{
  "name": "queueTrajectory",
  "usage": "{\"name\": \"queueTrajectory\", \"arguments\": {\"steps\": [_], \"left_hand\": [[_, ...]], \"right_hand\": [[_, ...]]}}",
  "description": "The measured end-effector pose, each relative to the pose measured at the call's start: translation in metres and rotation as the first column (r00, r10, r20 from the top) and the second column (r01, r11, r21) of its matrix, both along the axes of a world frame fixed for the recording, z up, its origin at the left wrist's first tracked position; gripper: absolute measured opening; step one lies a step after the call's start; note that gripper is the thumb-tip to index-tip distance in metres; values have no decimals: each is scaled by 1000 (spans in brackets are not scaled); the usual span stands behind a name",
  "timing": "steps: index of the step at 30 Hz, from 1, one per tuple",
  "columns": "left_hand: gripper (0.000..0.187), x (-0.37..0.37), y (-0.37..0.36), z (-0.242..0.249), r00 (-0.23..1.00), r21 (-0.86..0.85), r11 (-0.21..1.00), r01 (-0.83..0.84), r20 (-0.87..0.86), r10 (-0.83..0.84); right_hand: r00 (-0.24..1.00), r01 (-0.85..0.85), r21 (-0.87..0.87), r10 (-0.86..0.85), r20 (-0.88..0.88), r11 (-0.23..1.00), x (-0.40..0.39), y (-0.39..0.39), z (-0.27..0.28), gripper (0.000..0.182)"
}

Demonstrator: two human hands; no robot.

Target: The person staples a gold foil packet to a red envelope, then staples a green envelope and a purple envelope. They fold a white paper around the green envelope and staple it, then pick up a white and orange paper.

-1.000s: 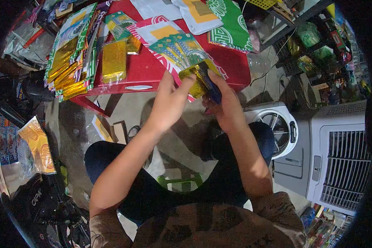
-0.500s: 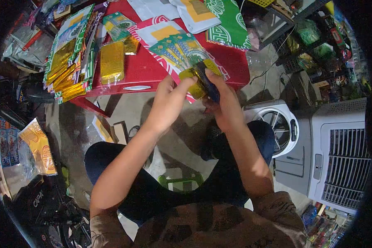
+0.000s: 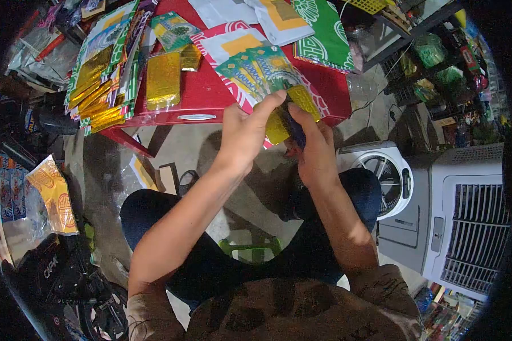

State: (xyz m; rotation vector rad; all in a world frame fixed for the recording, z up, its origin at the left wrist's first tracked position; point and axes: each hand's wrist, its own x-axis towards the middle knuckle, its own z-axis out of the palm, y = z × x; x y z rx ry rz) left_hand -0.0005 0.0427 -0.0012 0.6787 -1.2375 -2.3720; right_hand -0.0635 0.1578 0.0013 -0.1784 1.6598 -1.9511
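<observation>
Gold foil packet [image 3: 279, 122] pinched between left hand [image 3: 242, 136], right hand [image 3: 316, 150]

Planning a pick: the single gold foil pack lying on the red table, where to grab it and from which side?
Take the gold foil pack across its two long edges, coming from above. It lies flat with its long side pointing away, red table bare on its right, and a fanned pile crowding its left.

Both arms outstretched — left hand [image 3: 242, 133] and right hand [image 3: 316, 150] pinched together.
</observation>
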Motion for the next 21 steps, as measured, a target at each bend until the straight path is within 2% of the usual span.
{"name": "queueTrajectory", "arguments": {"steps": [2,5,8,11,14,20,21], "left_hand": [[44,-1,-2,-1,999,18,1000,19,34,-19],[39,1,-4,4,999,-34,999,-20,25,20],[36,7,-8,12,1000,66,998,-3,15,2],[28,6,-14,-1,1000,-80,997,1,-16,-2],[24,6,-23,-4,999,-109,994,10,-34,-14],[21,8,-31,-2,999,-156,987,40,-20,-43],[21,9,-33,1,999,-222,974,41,-5,-44]], "right_hand": [[998,-60,7,60,-17,998,-5,4,-5,35],[998,-53,-14,53,37,999,-4,0,1,35],[990,-73,-39,77,117,997,-9,3,1,36],[983,-36,8,34,182,999,-9,11,4,32],[969,-20,-48,31,245,999,-18,22,-9,33],[955,245,-243,-190,229,938,-36,31,-8,34],[945,296,-282,-237,226,913,-37,30,-7,35]]}}
